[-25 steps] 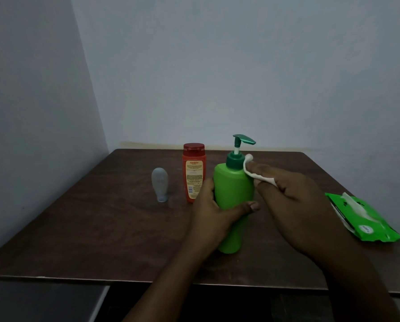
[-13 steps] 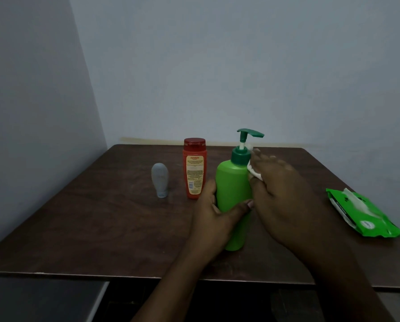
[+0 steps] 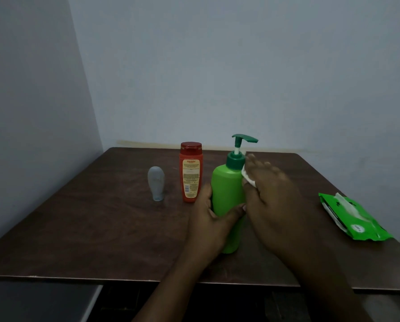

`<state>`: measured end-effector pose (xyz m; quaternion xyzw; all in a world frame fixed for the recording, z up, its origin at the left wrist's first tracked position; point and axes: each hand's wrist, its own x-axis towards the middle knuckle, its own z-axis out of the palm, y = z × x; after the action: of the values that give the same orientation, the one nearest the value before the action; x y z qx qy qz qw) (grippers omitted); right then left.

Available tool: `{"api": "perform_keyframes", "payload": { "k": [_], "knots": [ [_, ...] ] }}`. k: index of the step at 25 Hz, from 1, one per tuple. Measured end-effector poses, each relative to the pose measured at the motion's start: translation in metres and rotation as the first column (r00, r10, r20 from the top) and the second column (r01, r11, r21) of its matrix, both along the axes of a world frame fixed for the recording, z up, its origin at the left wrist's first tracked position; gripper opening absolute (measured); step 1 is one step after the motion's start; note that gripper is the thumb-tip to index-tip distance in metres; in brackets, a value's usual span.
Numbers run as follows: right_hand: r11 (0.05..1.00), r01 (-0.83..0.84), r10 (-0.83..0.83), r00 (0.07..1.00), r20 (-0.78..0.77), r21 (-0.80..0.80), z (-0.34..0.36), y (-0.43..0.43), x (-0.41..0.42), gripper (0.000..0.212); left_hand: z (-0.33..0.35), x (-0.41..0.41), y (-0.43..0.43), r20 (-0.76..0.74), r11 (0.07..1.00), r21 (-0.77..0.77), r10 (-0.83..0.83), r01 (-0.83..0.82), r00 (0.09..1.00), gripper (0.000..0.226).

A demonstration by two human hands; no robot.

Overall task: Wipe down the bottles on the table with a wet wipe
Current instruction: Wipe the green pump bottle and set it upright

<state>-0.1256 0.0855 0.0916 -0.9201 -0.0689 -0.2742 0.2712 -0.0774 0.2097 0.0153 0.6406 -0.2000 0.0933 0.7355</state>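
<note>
My left hand (image 3: 214, 219) grips the green pump bottle (image 3: 226, 194) mid-table; my right hand (image 3: 273, 196), fingers extended, presses a white wet wipe (image 3: 247, 177) against its right shoulder.

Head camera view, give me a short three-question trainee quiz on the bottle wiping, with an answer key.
1. True or false: the left hand grips the green pump bottle.
2. What does the right hand press against that bottle: A) the wet wipe, B) a sponge, C) nothing?
3. How many bottles stand on the table?

Key:
1. True.
2. A.
3. Three: the green pump bottle, the red bottle and the small grey bottle.
</note>
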Motion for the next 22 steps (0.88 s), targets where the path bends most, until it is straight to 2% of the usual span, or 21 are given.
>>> {"api": "perform_keyframes", "payload": {
  "k": [2, 5, 8, 10, 14, 16, 18, 20, 22],
  "knots": [
    [0.999, -0.024, 0.021, 0.997, 0.073, 0.034, -0.005, 0.005, -0.017, 0.057, 0.000, -0.001, 0.000, 0.008, 0.999, 0.005, 0.037, -0.037, 0.999, 0.046],
    [0.951, -0.129, 0.062, 0.971, 0.233, 0.282, 0.001, 0.003, -0.030, 0.044, 0.001, -0.003, -0.001, 0.001, 0.998, 0.020, 0.059, -0.059, 0.998, 0.046],
    [0.836, -0.139, -0.052, 0.943, 0.329, 0.530, 0.016, -0.012, -0.007, 0.029, 0.004, -0.003, 0.000, 0.000, 0.997, 0.048, 0.060, -0.060, 0.998, 0.048],
    [0.782, -0.109, -0.109, 0.946, 0.307, 0.614, 0.023, -0.020, 0.019, 0.026, 0.005, -0.002, 0.002, 0.000, 0.998, 0.052, 0.045, -0.045, 0.999, 0.048],
    [0.582, -0.294, 0.205, 0.955, 0.213, 0.758, 0.026, -0.021, 0.064, 0.030, 0.008, -0.001, 0.005, -0.012, 0.999, 0.044, 0.000, 0.000, 1.000, 0.048],
    [0.615, -0.293, 0.231, 0.955, 0.189, 0.732, 0.031, -0.025, 0.076, 0.030, 0.008, -0.001, 0.007, -0.011, 0.998, 0.053, -0.014, 0.014, 1.000, 0.050],
    [0.614, -0.365, 0.367, 0.917, 0.156, 0.700, 0.035, -0.029, 0.082, 0.029, 0.007, 0.001, 0.007, -0.008, 0.998, 0.052, -0.016, 0.016, 1.000, 0.051],
    [0.459, -0.461, 0.579, 0.804, 0.138, 0.759, 0.035, -0.029, 0.080, 0.029, 0.006, 0.002, 0.007, -0.010, 0.999, 0.052, -0.016, 0.017, 1.000, 0.050],
    [0.304, -0.477, 0.677, 0.717, 0.165, 0.824, 0.031, -0.029, 0.077, 0.034, 0.005, 0.002, 0.007, -0.009, 0.999, 0.038, -0.027, 0.028, 1.000, 0.050]
  ]
}}
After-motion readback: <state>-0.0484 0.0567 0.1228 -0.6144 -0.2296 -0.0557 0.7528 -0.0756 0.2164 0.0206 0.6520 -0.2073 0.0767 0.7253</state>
